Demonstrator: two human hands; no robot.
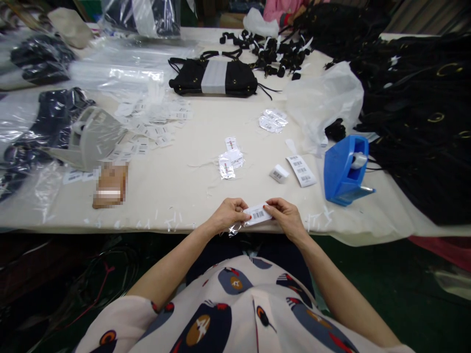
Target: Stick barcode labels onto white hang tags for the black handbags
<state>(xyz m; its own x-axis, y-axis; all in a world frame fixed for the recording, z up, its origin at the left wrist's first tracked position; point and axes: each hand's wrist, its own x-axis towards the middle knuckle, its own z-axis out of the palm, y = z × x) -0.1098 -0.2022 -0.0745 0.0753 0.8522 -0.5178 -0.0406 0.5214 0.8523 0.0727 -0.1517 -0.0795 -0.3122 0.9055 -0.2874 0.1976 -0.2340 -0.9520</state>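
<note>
A white barcode tag (257,214) is stretched between my two hands at the front edge of the table. My left hand (231,214) pinches its left end, and a strip of clear, shiny plastic (234,229) hangs beneath those fingers. On the other end, my right hand (285,215) has its thumb on top of the tag. Just beyond lie a small stack of barcode labels (279,174) and a printed label sheet (301,170). Farther left is a loose pile of white tags (231,159) with thin strings.
A blue tape dispenser (344,169) stands at right, a grey one (93,139) at left. A folded black bag (230,77) with a white band lies farther back. Black bags (415,122) heap at right; clear plastic bags (121,63) cover the back left. A person's sleeve (281,10) shows across the table.
</note>
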